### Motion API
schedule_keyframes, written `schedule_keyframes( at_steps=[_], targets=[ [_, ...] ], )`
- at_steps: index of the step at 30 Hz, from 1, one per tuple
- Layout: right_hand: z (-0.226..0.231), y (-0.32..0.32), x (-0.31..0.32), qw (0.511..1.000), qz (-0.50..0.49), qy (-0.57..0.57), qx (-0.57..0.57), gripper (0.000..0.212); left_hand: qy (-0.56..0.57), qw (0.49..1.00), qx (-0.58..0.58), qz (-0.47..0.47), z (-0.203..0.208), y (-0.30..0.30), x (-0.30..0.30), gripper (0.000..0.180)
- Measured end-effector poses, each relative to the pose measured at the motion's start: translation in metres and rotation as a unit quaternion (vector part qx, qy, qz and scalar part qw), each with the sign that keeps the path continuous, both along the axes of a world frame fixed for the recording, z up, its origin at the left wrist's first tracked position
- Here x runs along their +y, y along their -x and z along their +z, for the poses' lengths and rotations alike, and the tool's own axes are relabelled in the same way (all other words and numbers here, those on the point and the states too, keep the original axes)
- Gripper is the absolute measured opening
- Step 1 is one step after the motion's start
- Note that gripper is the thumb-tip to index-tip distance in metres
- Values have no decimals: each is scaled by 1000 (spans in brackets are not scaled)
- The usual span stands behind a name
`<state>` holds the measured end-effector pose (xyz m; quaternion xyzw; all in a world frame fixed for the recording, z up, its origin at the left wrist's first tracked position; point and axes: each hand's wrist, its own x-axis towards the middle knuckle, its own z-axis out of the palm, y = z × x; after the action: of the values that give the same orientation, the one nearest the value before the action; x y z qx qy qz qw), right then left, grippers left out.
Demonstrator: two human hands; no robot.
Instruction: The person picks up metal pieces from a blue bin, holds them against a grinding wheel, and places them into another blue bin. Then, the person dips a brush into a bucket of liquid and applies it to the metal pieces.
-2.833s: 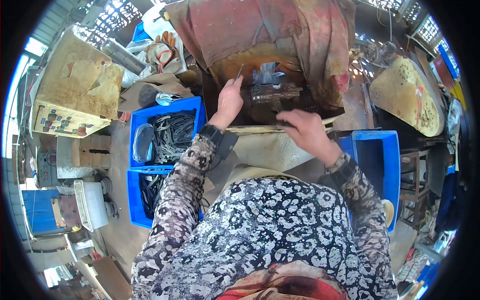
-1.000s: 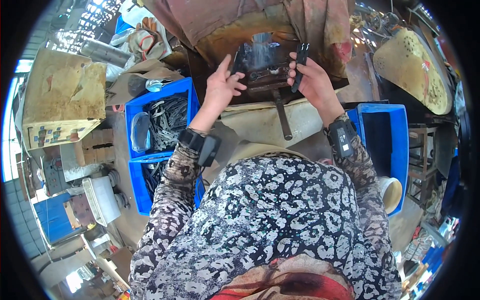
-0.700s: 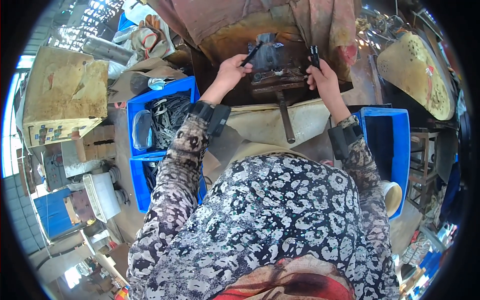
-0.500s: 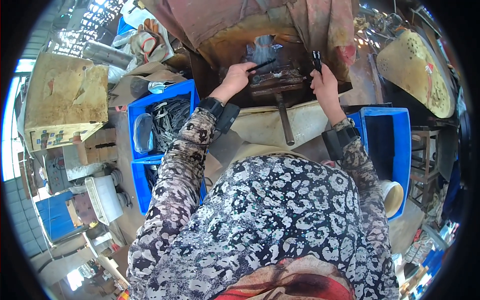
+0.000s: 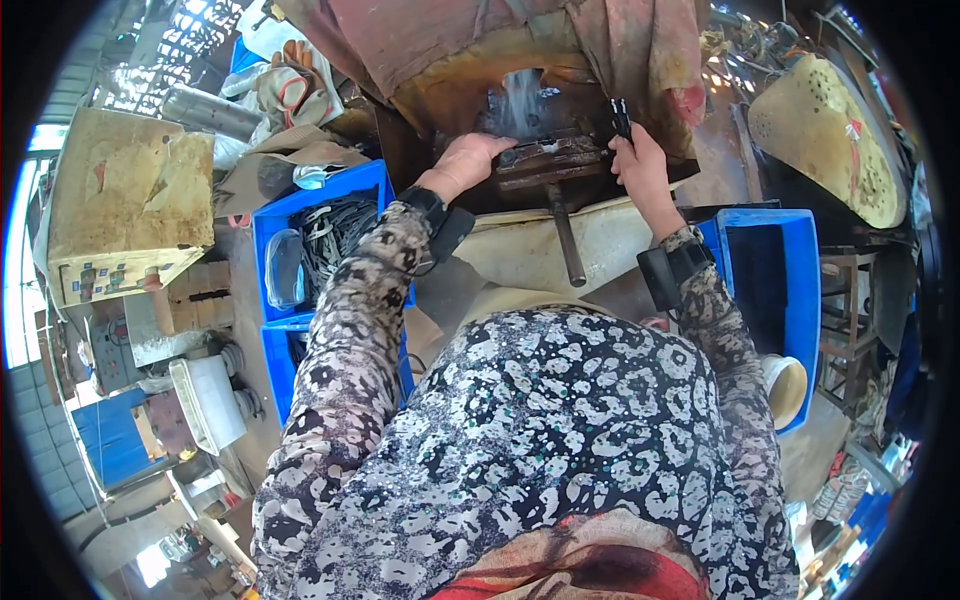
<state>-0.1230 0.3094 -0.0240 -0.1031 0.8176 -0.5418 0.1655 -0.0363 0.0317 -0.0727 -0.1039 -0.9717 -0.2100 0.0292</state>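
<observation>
My left hand (image 5: 467,163) is closed, its fingertips at the left end of a dark metal clamping fixture (image 5: 550,168). The thin dark strip it holds lies mostly hidden by the fingers and against the fixture. To the right of the fixture, my right hand (image 5: 642,170) is wrapped round slim black pieces (image 5: 621,118) with shiny tips pointing up and away; their exact kind I cannot make out. From the fixture a brown metal bar (image 5: 565,235) sticks out toward me. Whitish smoke or spray (image 5: 522,100) shows just behind it.
A stained cloth cover (image 5: 460,45) hangs over the work spot. On the left, a blue crate (image 5: 385,182) holds several dark metal strips. Another blue crate (image 5: 770,217) stands on the right with a pale round container (image 5: 785,390). Work gloves (image 5: 297,90) lie at far left.
My left hand has moved slightly right and down, bringing the dark strip from above the fixture onto it. My right hand has shifted a little left. The whitish smoke or spray looks larger.
</observation>
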Motion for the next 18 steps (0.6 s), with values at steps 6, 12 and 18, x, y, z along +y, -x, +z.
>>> schedule_keyframes(
  at_steps=[6,12,18],
  targets=[
    [-28,19,8,987,-5,-10,162,22,49,999,18,10,36,-17,14,40],
    [-27,18,5,987,13,-13,157,17,-3,990,140,-2,63,-44,50,40],
    [-6,10,-2,999,20,36,16,27,-59,969,126,-205,79,-60,106,36]
  ],
)
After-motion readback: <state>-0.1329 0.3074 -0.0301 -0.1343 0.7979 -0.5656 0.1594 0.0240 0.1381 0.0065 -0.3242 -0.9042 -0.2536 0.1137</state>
